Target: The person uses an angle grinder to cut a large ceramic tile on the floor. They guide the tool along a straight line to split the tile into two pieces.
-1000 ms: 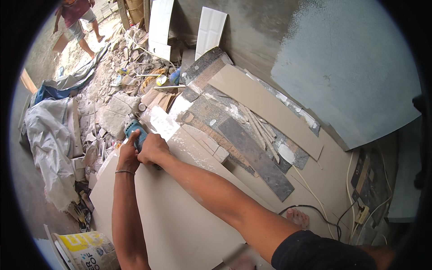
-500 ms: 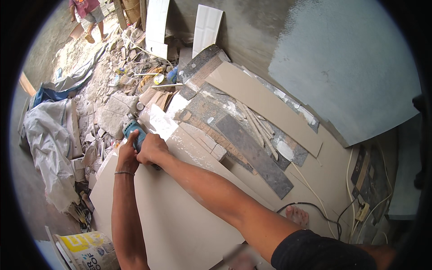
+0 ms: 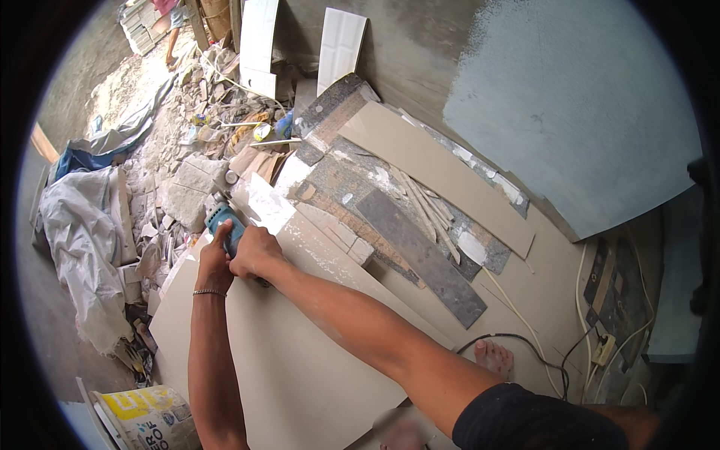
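Observation:
Both hands are wrapped round a teal angle grinder (image 3: pixel 226 221), its metal head pointing away from me. My left hand (image 3: pixel 214 261), with a chain bracelet at the wrist, grips its near left side, thumb along the body. My right hand (image 3: pixel 256 252) closes over it from the right. The grinder sits over the far part of a large beige panel (image 3: pixel 277 360), near an edge with white chipped patches. The hands hide its rear end, and whether its disc touches the panel cannot be seen.
Rubble (image 3: pixel 191 187) is heaped beyond the panel. A bucket (image 3: pixel 154 416) lies at the lower left, below a white plastic sheet (image 3: pixel 79 240). To the right are a long beige strip (image 3: pixel 442 180), a dark grey plank (image 3: pixel 424 259), thin sticks, and a black cable (image 3: pixel 525 343) near my foot.
A person at the far upper left has moved mostly out of the picture. My hands and the grinder hold nearly the same place; the view has shifted slightly.

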The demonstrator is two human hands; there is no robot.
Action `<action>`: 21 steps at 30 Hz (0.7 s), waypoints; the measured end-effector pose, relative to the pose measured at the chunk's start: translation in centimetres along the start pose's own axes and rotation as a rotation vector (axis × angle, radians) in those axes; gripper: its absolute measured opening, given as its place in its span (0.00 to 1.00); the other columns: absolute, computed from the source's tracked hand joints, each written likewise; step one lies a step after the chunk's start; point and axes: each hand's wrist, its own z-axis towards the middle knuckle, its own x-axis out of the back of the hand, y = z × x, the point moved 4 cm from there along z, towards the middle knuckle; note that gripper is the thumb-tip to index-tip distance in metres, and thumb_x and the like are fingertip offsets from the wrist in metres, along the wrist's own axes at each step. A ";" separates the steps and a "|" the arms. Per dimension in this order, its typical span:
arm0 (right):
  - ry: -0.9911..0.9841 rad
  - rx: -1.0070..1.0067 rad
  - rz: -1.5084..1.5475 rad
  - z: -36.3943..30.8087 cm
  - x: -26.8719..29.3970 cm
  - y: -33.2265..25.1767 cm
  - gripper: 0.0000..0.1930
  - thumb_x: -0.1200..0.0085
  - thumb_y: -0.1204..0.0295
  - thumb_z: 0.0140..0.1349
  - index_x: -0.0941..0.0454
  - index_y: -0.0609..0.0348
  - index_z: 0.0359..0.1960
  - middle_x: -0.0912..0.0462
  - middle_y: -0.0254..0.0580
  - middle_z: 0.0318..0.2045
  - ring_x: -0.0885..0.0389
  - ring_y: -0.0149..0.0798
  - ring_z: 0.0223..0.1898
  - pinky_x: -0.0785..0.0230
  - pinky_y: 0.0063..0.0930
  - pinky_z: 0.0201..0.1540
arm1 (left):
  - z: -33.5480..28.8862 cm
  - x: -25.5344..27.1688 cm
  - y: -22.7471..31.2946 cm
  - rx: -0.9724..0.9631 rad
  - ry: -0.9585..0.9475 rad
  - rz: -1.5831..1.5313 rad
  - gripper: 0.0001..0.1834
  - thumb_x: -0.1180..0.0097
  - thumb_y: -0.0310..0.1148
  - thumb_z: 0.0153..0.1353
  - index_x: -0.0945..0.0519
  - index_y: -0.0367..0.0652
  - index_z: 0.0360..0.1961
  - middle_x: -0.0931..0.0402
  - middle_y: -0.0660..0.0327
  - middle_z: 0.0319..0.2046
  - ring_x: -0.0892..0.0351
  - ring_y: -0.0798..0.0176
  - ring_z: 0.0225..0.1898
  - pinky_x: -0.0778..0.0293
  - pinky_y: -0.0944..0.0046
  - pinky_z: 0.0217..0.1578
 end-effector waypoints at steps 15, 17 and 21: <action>0.002 0.005 0.006 1.7 -0.4 -0.8 0.32 0.23 0.59 0.52 0.19 0.67 0.54 0.15 0.56 0.57 0.14 0.49 0.60 0.19 0.37 0.60 | 0.9 -0.1 0.7 -0.039 -0.033 -0.063 0.29 0.26 0.50 0.61 0.20 0.35 0.49 0.17 0.61 0.34 0.15 0.64 0.26 0.21 0.63 0.26; 0.007 0.007 0.002 1.9 -0.5 -0.8 0.33 0.23 0.57 0.52 0.18 0.67 0.53 0.15 0.57 0.56 0.14 0.50 0.59 0.19 0.37 0.60 | 1.0 0.0 0.9 -0.032 -0.040 -0.070 0.29 0.27 0.49 0.61 0.20 0.35 0.51 0.16 0.60 0.36 0.14 0.62 0.28 0.19 0.62 0.29; 0.028 0.014 -0.018 2.4 -0.7 -1.0 0.34 0.23 0.54 0.51 0.18 0.69 0.52 0.14 0.58 0.54 0.13 0.50 0.57 0.18 0.37 0.59 | 1.4 0.2 1.1 -0.025 -0.064 -0.072 0.29 0.27 0.48 0.62 0.20 0.36 0.53 0.15 0.59 0.38 0.13 0.61 0.31 0.17 0.61 0.32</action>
